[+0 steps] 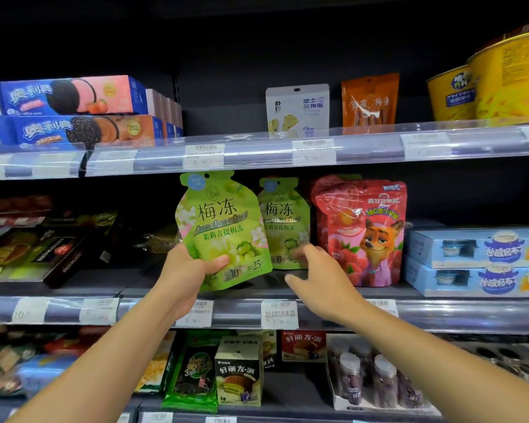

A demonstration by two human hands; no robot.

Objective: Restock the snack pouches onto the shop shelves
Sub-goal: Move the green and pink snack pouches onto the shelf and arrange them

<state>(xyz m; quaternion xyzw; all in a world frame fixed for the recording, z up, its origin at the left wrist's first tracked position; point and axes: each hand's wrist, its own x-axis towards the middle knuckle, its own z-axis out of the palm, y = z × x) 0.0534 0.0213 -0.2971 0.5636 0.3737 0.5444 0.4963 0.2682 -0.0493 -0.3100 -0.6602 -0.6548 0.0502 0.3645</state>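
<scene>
1. Landmark: red fox pouch [361, 230], upright on the middle shelf [440, 312].
2. Left hand [187, 276] grips a green pouch [223, 227] at its lower edge, thumb across the front, fingers behind. The pouch is upright, slightly tilted, held in the air left of the red fox pouch, not set down.
3. 2nd green pouch [284, 221], same print, stands on the shelf just beside the red fox pouch on its left, between it and the held one. The held pouch overlaps its left edge from here.
4. Right hand [315, 276] holds nothing, fingers spread and loose, blurred, low in front of the 2nd green pouch, near the red fox pouch's bottom left corner. Touching that pouch or not: cannot tell.
5. Hands are apart, 1 on each side of the 2nd green pouch.
6. 2 stacked pale blue boxes [477, 261] sit just right of the red fox pouch.
7. 1 shelf above the red fox pouch: orange pouch [369, 99], with a white pouch [297, 109] up and left.
8. Price tag [279, 314] on the rail, below and left of the red fox pouch.
</scene>
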